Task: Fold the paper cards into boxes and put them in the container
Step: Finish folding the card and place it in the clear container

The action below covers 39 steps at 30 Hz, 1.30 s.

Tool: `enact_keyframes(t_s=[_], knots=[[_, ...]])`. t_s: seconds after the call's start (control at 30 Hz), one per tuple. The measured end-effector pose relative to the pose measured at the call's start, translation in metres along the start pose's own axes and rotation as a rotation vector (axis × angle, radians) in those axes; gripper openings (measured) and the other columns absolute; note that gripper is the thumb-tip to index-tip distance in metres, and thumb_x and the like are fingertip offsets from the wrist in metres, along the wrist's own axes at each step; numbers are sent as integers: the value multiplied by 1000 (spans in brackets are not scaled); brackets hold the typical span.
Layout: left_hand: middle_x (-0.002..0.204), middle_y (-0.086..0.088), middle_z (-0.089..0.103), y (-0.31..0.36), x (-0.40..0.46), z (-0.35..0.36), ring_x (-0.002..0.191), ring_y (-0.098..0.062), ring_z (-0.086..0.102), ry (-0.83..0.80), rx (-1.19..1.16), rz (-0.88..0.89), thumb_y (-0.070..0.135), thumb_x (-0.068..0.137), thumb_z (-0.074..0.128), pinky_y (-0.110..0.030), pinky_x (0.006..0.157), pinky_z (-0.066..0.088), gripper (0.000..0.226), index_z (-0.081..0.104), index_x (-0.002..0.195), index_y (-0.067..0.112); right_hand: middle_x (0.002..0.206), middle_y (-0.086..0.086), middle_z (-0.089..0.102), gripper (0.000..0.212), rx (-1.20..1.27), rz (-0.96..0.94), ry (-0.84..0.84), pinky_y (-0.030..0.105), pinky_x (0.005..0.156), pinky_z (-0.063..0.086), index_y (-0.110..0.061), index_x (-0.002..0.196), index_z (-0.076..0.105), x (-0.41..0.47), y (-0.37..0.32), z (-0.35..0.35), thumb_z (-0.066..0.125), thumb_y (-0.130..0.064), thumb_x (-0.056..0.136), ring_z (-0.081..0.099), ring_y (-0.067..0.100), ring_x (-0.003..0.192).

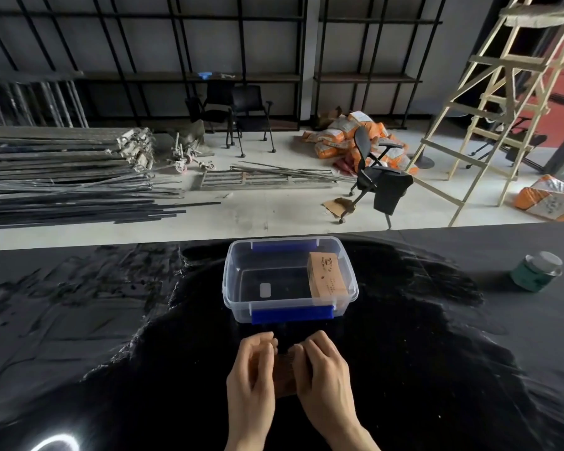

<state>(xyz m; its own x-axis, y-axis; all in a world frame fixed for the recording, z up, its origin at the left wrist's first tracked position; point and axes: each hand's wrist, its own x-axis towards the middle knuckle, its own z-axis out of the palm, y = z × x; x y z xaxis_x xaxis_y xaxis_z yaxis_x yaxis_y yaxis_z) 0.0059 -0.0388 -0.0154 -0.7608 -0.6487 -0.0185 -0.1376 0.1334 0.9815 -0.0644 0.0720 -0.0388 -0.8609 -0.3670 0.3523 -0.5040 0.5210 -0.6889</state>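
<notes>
Brown paper card (285, 375) sits clamped between left hand (253, 374) and right hand (323, 369) — fingers curled over it, low above the black surface (437, 369). Just beyond stands the clear container (238, 288) — one folded box (326, 276) inside, right end.

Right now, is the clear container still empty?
No, one folded brown paper box already lies inside the clear container, against its right wall.
</notes>
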Motion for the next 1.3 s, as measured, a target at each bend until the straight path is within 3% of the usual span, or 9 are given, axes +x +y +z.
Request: enact_keyframes(t_s=[0.13,0.23,0.33,0.5,0.6,0.7,0.83,0.97,1.3], knots=[[85,3,75,-7,5,9,87,-2,72,92,98,44,14,104,55,-14,64,57,19,69,102,28,98,-15,62,6,105,96,62,18,71,55,-26,98,73,0,3,-4,67,-28,96,66,7,86],[92,6,78,-11,9,9,92,-1,73,107,43,38,13,102,58,-20,74,56,17,68,106,27,87,-12,66,10,183,200,127,15,69,52,-26,88,68,-2,4,0,72,-19,94,67,10,84],[92,9,79,-11,9,15,92,-3,74,150,-32,-31,9,102,56,-24,80,53,24,72,95,26,80,-14,62,16,136,164,124,19,63,51,-24,84,65,-4,5,9,66,-17,97,64,13,73],[89,20,75,-4,6,11,82,-2,72,178,41,50,19,106,48,-21,61,56,26,68,100,34,86,-13,57,31,127,78,119,10,61,45,-22,84,66,-2,0,7,48,-38,104,62,10,73],[77,5,75,-12,7,6,78,-6,75,157,123,126,16,105,48,-23,59,62,26,67,105,34,88,-14,56,35,90,39,114,20,60,51,-25,86,64,-9,4,11,44,-49,103,61,9,72],[75,11,73,-22,8,0,70,-6,74,126,259,222,31,103,43,-26,57,61,23,65,103,36,84,-13,56,45,-19,25,137,28,58,52,-26,85,62,-12,10,14,35,-57,104,56,9,68],[68,19,64,-24,7,-5,61,3,63,132,534,313,44,106,32,-22,56,52,30,56,91,36,79,-7,58,51,-181,-69,110,29,58,52,-22,81,62,-9,9,8,31,-54,106,55,12,65],[60,11,62,-12,20,-7,51,-6,62,134,713,439,52,106,12,-26,47,50,60,56,75,25,72,-5,57,54,-278,-181,122,30,55,49,-19,75,59,5,10,4,29,-50,109,53,14,57],[67,8,64,-13,28,-7,58,-13,65,48,862,604,49,107,13,-28,51,53,63,61,77,21,79,-6,58,49,-343,-185,5,31,63,49,-22,82,58,5,19,7,26,-49,108,52,15,68]])
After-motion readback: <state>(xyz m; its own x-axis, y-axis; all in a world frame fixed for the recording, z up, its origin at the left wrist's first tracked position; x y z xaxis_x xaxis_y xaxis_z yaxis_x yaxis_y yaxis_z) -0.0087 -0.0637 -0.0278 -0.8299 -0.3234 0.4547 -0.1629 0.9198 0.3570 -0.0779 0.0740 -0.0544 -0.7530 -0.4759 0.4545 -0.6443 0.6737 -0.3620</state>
